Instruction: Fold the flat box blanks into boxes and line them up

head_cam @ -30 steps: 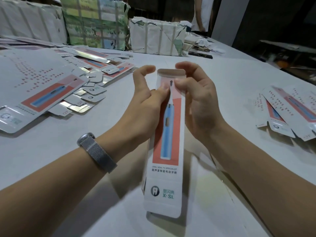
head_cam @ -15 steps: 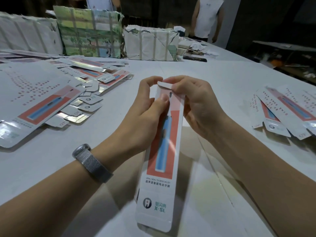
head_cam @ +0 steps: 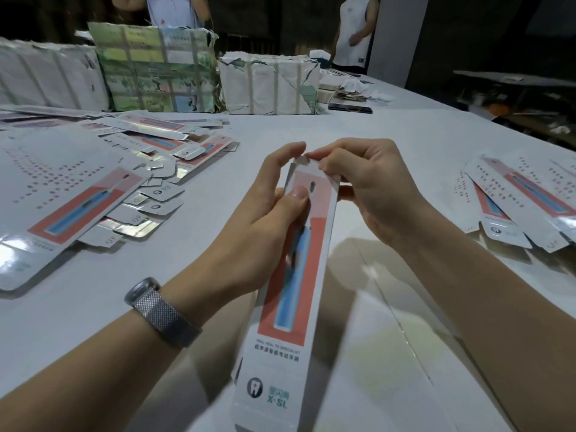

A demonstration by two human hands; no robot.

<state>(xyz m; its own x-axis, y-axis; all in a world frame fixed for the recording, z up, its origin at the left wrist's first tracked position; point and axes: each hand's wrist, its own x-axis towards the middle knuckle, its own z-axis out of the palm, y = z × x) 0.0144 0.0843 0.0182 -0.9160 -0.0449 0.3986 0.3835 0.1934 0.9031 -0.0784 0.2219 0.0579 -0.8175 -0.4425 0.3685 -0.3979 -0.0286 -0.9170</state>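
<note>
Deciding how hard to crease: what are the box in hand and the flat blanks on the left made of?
Box: looks like thin printed paperboard, smooth, slightly glossy; its end flap bends under the right hand.
Blanks: apparently the same board, with a silvery, foil-like inner face showing on the flaps.

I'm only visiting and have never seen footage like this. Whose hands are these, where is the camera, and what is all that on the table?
No machine here: a person wears a camera on the head, looking forward and down at their own two bare hands. The left hand, with a wristwatch, grips a long toothbrush box near its top. The right hand pinches the box's small top flap to fold it in. On the white table a heap of flat box blanks lies to the left and a smaller pile to the right. Wrapped bundles stand at the far edge, where two other people stand.
</note>
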